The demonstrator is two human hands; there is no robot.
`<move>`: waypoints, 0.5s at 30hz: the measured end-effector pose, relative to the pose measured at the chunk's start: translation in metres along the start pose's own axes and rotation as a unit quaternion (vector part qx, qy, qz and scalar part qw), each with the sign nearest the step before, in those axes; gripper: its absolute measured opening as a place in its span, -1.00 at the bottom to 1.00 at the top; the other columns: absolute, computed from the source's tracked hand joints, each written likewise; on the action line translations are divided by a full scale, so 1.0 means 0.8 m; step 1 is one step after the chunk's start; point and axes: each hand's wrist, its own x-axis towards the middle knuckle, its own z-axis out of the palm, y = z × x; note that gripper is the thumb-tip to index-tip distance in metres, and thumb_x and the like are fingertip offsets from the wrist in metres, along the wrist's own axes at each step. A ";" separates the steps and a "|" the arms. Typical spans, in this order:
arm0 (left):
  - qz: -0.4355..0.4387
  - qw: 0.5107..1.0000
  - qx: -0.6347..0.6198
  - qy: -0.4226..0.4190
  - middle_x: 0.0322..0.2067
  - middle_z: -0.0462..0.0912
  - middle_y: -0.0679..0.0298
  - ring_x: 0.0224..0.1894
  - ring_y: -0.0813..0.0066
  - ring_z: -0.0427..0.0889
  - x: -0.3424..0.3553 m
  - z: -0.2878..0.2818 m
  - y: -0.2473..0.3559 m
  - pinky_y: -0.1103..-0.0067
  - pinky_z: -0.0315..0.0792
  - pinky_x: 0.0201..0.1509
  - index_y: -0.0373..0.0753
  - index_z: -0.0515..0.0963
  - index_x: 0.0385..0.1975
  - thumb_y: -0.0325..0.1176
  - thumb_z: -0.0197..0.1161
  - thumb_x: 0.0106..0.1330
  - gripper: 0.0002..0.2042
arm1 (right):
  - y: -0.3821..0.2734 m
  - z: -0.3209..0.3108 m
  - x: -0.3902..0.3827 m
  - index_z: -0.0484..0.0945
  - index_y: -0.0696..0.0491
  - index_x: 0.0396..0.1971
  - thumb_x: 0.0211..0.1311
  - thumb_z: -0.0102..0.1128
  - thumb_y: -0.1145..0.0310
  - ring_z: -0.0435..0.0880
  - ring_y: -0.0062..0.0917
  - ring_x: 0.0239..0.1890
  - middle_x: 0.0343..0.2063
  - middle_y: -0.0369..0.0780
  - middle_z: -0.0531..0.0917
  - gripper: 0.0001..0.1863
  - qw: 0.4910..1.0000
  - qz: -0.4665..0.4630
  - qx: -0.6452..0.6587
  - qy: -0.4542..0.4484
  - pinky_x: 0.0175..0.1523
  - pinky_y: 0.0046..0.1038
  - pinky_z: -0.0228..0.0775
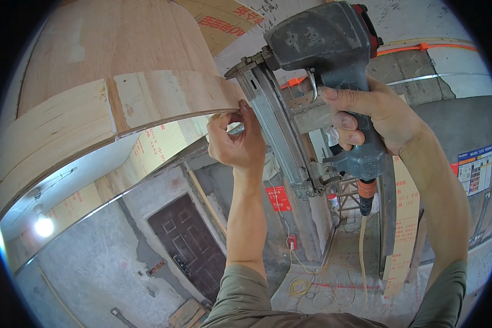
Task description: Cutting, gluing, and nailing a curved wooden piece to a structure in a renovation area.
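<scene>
My right hand [385,112] is wrapped round the handle of a black pneumatic nail gun [322,44], its index finger near the trigger. The nail gun is raised, and its nose is close to the right end of a curved plywood strip [169,94]. At that same end, my left hand [238,141] pinches the strip's lower edge, fingers curled. The strip runs along the front of a large plywood panel [115,35] and meets another pale strip [54,128] at a joint on the left. From the gun's base hangs an air hose [362,251] with an orange fitting.
A lit bulb [44,225] hangs under the boards at left. Below are a dark panelled door [187,240] and a bare plaster wall [93,257]. Coiled hose [300,287] lies on the floor, and a printed yellow board [405,218] stands upright at right.
</scene>
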 end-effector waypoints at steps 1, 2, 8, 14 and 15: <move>-0.004 1.000 -0.008 0.003 -0.60 0.60 0.17 -0.56 0.46 0.57 0.001 -0.001 0.000 0.59 0.45 -0.39 -0.36 0.45 -0.41 -0.65 0.40 0.11 -0.79 | -0.002 0.002 -0.001 0.53 0.04 -0.31 0.17 0.44 0.20 0.39 -0.69 -0.71 -0.68 -0.37 0.44 -0.70 1.000 -0.001 -0.006 0.004 -0.57 -0.58 0.20; -0.007 1.000 -0.016 0.006 -0.59 0.60 0.16 -0.56 0.46 0.57 0.002 -0.002 0.001 0.59 0.45 -0.38 -0.36 0.46 -0.41 -0.65 0.40 0.10 -0.79 | -0.003 0.004 -0.002 0.52 0.04 -0.31 0.18 0.44 0.20 0.39 -0.69 -0.71 -0.69 -0.37 0.44 -0.70 1.000 -0.002 -0.013 0.009 -0.58 -0.58 0.19; -0.006 1.000 -0.017 0.012 -0.59 0.60 0.16 -0.56 0.45 0.57 -0.001 -0.002 -0.001 0.59 0.44 -0.38 -0.35 0.44 -0.42 -0.66 0.41 0.10 -0.78 | 0.000 0.005 -0.001 0.52 0.04 -0.31 0.16 0.45 0.18 0.38 -0.69 -0.71 -0.69 -0.36 0.44 -0.68 1.000 0.000 -0.012 0.013 -0.58 -0.59 0.18; -0.002 1.000 -0.017 0.012 -0.61 0.60 0.16 -0.56 0.44 0.56 0.004 -0.001 -0.003 0.58 0.44 -0.38 -0.34 0.43 -0.44 -0.65 0.43 0.09 -0.76 | -0.003 0.005 0.000 0.53 0.07 -0.29 0.18 0.43 0.20 0.38 -0.68 -0.71 -0.68 -0.36 0.44 -0.69 1.000 -0.005 -0.002 0.001 -0.58 -0.57 0.19; -0.002 1.000 -0.019 0.012 -0.61 0.60 0.16 -0.56 0.44 0.56 0.000 0.000 -0.004 0.58 0.44 -0.38 -0.34 0.43 -0.44 -0.65 0.43 0.09 -0.76 | 0.000 0.003 0.002 0.53 0.07 -0.29 0.18 0.43 0.20 0.38 -0.68 -0.71 -0.68 -0.36 0.44 -0.69 1.000 -0.005 -0.002 0.002 -0.58 -0.57 0.19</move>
